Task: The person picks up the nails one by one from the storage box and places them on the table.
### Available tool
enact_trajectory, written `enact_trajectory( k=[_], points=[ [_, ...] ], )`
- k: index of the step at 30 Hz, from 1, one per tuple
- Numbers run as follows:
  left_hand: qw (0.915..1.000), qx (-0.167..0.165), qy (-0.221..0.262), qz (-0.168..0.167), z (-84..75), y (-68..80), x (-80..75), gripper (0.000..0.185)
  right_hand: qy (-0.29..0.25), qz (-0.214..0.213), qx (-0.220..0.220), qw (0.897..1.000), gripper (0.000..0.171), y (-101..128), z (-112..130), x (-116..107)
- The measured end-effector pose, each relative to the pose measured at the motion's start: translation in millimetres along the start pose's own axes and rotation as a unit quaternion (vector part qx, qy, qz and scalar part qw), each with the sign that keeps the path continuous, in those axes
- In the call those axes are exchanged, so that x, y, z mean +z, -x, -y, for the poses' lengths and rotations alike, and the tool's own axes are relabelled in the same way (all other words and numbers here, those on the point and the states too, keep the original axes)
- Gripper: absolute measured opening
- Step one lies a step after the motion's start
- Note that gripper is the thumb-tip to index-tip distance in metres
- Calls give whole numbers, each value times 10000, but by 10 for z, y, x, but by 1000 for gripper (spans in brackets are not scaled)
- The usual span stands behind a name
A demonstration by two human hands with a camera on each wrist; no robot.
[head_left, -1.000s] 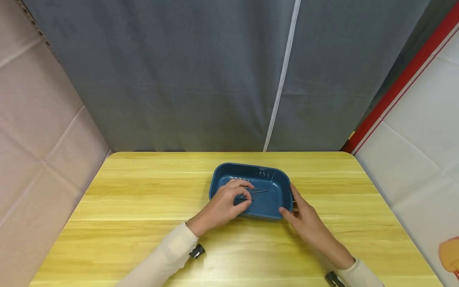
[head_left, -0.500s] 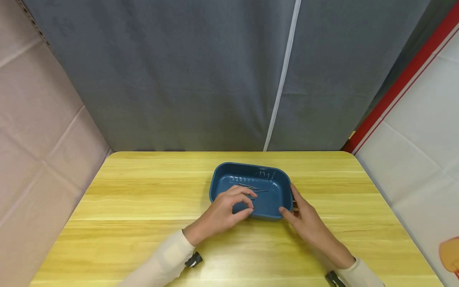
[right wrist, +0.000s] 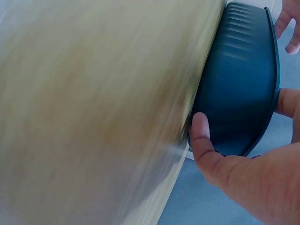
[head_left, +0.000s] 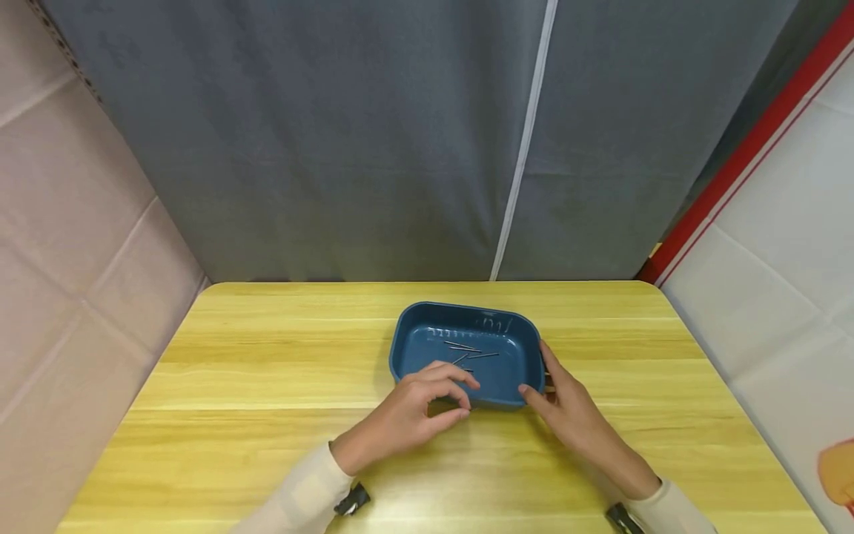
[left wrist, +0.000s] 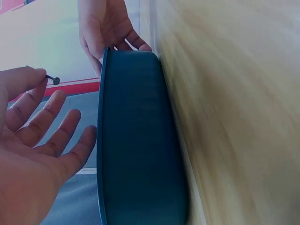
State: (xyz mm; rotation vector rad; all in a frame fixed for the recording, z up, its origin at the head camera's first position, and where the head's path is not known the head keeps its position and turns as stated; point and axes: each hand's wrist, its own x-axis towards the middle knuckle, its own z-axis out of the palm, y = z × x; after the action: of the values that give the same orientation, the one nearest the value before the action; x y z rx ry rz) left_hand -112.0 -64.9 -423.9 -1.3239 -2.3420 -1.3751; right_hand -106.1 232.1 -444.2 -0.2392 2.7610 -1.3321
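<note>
On the pale wooden table (head_left: pixel 267 386), mid-board | smooth blue oblong plastic tray (head_left: pixel 507 386) with thin metal nails (head_left: pixel 467 350) inside | right hand (head_left: pixel 567 415) grips its near right corner | left hand (head_left: pixel 414 411) pinches one nail (left wrist: pixel 50 78) by the near rim

text: none legible | labels: none | numbers: none | signs: none

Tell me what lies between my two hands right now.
The near wall of the blue tray sits between the left hand, which pinches a nail, and the right hand, in the head view.
</note>
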Motion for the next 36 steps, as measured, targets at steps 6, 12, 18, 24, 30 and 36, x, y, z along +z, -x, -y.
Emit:
enact_trajectory(
  k=[6, 12, 18, 24, 30, 36],
  points=[
    [9999, 65, 49, 108, -42, 64, 34, 9, 21, -15, -7, 10000, 88, -2, -2, 5],
    [9991, 350, -184, 182, -90, 110, 57, 10, 78, -27, 32, 10000, 88, 2, 3, 6],
    [9971, 404, -383, 517, -108, 183, 104, 8, 75, -29, 45, 10000, 88, 4, 0, 6],
    [9904, 266, -967, 948, -78, 264, 140, 5, 22, -27, 1, 10000, 88, 1, -6, 9],
    [9857, 107, -1226, 1148, -57, 302, 154, 7, 5, -17, 29, 10000, 88, 4, -3, 11],
    [9793, 74, -1560, 1290, -39, 312, 186, 6, -2, 12, 56, 10000, 88, 12, 3, 7]
  ],
)
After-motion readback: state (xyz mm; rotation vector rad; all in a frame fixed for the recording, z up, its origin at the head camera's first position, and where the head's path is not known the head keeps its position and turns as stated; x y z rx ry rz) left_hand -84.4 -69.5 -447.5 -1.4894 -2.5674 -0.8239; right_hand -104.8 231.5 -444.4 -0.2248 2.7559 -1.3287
